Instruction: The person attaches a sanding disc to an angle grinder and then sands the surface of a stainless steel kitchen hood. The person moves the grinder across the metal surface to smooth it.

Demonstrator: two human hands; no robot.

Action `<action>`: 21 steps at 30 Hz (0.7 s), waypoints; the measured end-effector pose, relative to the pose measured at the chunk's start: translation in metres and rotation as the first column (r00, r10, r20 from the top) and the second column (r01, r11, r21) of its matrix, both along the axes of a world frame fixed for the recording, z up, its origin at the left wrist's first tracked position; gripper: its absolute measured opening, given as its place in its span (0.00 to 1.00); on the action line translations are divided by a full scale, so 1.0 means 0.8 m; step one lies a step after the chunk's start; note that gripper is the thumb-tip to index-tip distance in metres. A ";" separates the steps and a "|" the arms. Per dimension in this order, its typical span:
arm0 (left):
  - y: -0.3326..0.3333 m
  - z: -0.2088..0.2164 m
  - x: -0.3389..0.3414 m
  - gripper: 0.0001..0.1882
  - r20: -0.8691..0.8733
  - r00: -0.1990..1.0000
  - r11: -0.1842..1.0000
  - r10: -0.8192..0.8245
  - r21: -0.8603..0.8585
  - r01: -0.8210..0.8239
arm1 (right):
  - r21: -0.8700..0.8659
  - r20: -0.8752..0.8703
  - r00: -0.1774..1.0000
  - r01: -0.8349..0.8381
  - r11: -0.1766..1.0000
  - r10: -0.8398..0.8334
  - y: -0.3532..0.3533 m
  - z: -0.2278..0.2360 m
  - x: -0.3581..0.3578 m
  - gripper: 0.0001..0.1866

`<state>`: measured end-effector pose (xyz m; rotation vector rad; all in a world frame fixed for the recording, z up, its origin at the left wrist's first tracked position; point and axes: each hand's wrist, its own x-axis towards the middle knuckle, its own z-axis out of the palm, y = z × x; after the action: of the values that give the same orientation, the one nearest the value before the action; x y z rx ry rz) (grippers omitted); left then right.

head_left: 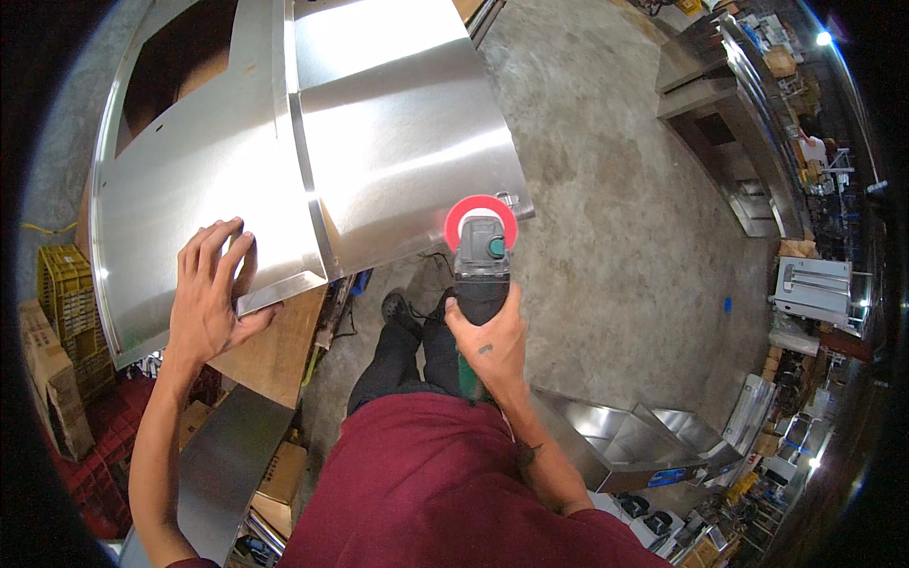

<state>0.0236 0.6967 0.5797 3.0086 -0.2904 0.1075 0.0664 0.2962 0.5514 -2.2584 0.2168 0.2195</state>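
Observation:
A large brushed sheet-metal panel (213,180) lies at the front left, with a turned-up flange along its near edge. My left hand (206,284) is hooked over that near edge, fingers on the top face and thumb around the flange. In my right hand (492,346) is an angle grinder (481,260), gripped around its dark body, with the green rear end near my waist. Its round red and white disc (454,225) is by the near right corner of the curved metal sheet (407,142); whether they touch I cannot tell.
A wooden board (270,341) supports the panel's near side. Yellow crates (71,293) and cardboard (47,379) stand at the left. Metal sinks (606,435) sit at the lower right. More metalwork (710,104) lines the far right, beyond the concrete floor (625,256).

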 end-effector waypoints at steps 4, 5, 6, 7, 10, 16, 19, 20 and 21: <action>-0.003 0.003 0.000 0.51 -0.019 1.000 1.000 0.009 0.015 -0.009 | 0.016 0.021 1.000 0.009 1.000 -0.010 0.001 -0.001 0.001 0.36; -0.003 0.003 0.000 0.50 -0.025 1.000 1.000 0.013 0.020 -0.012 | 0.024 0.010 1.000 0.002 1.000 -0.003 0.005 0.005 -0.001 0.36; -0.004 0.003 0.001 0.50 -0.017 1.000 1.000 0.009 0.009 -0.009 | 0.034 0.000 1.000 -0.002 0.999 0.002 0.010 0.009 -0.003 0.36; -0.004 0.003 0.002 0.50 -0.009 1.000 1.000 0.005 -0.003 -0.005 | 0.021 -0.002 1.000 -0.014 1.000 0.014 0.014 0.009 -0.006 0.37; 0.002 0.000 0.002 0.51 -0.015 1.000 1.000 -0.017 0.004 0.017 | -0.004 0.005 0.999 -0.042 0.999 0.042 0.022 0.007 -0.014 0.38; 0.000 0.004 0.002 0.52 -0.023 1.000 1.000 -0.018 -0.006 0.018 | -0.023 0.018 1.000 -0.003 1.000 0.003 0.016 0.007 -0.009 0.40; -0.002 0.004 0.003 0.51 0.007 1.000 0.999 -0.022 -0.028 0.023 | -0.043 0.001 1.000 0.011 0.999 -0.011 0.015 0.005 -0.008 0.39; -0.002 0.004 0.003 0.50 0.021 1.000 0.999 -0.023 -0.034 0.024 | -0.040 0.001 1.000 -0.004 0.999 0.004 0.017 0.008 -0.009 0.39; -0.003 0.004 0.004 0.50 0.022 1.000 0.999 -0.023 -0.033 0.023 | -0.037 0.000 1.000 -0.016 0.999 0.016 0.020 0.011 -0.010 0.39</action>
<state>0.0265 0.6945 0.5832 2.9718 -0.3220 0.1411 0.0581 0.3119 0.5600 -2.2978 0.2039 0.2256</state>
